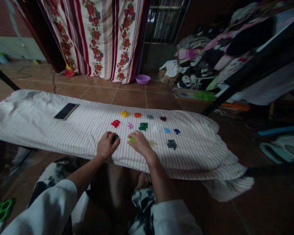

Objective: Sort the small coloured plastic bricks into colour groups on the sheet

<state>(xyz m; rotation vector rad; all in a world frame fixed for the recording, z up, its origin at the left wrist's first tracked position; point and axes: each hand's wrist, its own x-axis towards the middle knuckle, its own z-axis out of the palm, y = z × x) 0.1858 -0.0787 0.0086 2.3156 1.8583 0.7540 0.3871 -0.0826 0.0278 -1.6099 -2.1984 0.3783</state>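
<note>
My left hand [107, 144] rests on the striped cloth, its fingers curled around a small pile of black pieces [115, 138]. Opposite it, my right hand [139, 142] bends its fingers around a pile of lime-green pieces [131, 139]. Beige pieces [152, 143] lie just beside the right hand. Behind the hands are piles of red [115, 123], pink [129, 125], dark green [143, 126] and white pieces [156, 129]. The pieces are too small to tell their exact kind. Parts of the piles under my fingers are hidden.
Farther back sit yellow [124, 113], orange [137, 115], grey [150, 117] and maroon pieces [163, 118]. Light blue [167, 130], navy [176, 131] and dark grey pieces [171, 144] lie rightward. A phone [66, 111] is at left on the cloth [93, 114]. A purple basin [143, 79] stands on the floor.
</note>
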